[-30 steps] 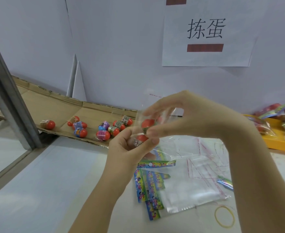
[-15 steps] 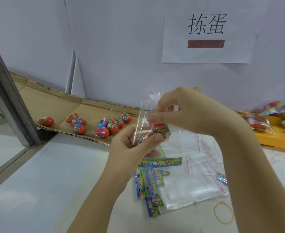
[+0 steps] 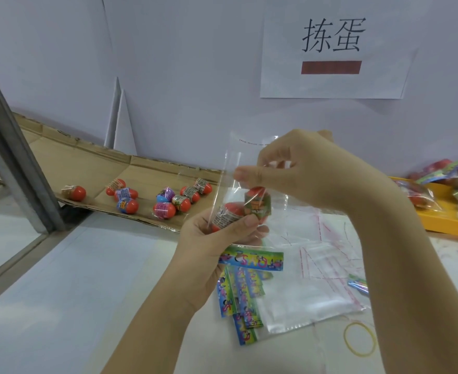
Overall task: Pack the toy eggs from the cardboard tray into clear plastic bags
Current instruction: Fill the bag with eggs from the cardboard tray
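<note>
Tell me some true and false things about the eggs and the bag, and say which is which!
1. The bag holds two eggs. True.
2. The tray is empty. False: several loose eggs lie on the tray.
3. The right hand pinches the bag's top. True.
4. The rubber band is red. False: the rubber band is yellow.
5. The left hand lies flat on the table. False: it grips the bag's bottom, around the eggs.
</note>
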The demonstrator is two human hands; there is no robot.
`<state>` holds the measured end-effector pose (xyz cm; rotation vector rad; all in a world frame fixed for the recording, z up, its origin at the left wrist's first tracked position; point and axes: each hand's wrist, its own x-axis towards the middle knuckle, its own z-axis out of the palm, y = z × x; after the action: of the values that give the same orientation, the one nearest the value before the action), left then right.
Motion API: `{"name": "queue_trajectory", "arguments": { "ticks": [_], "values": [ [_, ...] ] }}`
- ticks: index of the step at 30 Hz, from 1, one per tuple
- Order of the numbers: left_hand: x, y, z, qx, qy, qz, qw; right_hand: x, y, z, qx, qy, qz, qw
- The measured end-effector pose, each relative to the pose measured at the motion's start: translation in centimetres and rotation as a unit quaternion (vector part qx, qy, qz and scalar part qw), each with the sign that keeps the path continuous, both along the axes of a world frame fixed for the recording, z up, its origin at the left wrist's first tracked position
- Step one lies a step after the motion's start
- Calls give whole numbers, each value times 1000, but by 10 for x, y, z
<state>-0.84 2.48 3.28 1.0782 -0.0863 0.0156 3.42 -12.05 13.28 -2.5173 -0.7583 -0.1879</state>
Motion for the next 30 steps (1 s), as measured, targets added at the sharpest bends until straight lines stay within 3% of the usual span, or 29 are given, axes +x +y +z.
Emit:
{"name": "queue_trajectory", "arguments": {
  "ticks": [7, 11, 17, 24, 30],
  "values": [
    [1, -1, -1, -1, -5, 6, 1000, 0, -4, 1, -27, 4, 13, 1000],
    [0, 1, -2, 98, -16, -10, 995, 5, -11, 1, -8, 3, 17, 1000],
    [-5, 2, 0, 129, 26, -86, 988, 8, -7, -4, -14, 46, 44, 998],
    [-1, 6, -1, 30, 11, -47, 998, 5, -3, -4, -47, 67, 19, 996],
    [2, 4, -4, 41, -11, -13, 999, 5, 0, -2, -25, 47, 16, 998]
  ]
}}
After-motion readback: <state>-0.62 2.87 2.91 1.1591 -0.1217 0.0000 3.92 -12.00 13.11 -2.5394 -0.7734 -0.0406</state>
